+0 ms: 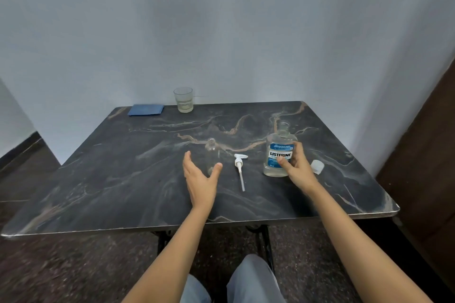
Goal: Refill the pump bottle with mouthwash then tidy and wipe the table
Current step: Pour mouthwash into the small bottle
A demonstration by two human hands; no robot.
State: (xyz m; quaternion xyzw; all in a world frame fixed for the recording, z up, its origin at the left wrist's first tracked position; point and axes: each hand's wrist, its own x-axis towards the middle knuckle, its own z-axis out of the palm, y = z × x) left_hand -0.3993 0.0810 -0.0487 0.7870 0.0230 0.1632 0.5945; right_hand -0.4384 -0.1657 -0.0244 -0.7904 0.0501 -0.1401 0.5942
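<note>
A small clear pump bottle (pixel 212 155) stands uncapped on the dark marbled table (pixel 123 179). My left hand (pixel 200 179) is open just in front of it, fingers spread around its lower part, apparently not gripping. The white pump head (pixel 240 167) with its tube lies flat to the right of the bottle. Further right stands the uncapped mouthwash bottle (pixel 279 152) with a blue label, and my right hand (pixel 295 167) is wrapped around its right side. The mouthwash cap (pixel 317 166), white, lies on the table behind my right hand.
A folded blue cloth (pixel 145 109) lies at the table's far left edge. Beside it a clear drinking glass (pixel 184 99) stands against the wall. The wall bounds the far side; a dark wooden surface (pixel 428 155) is at the right.
</note>
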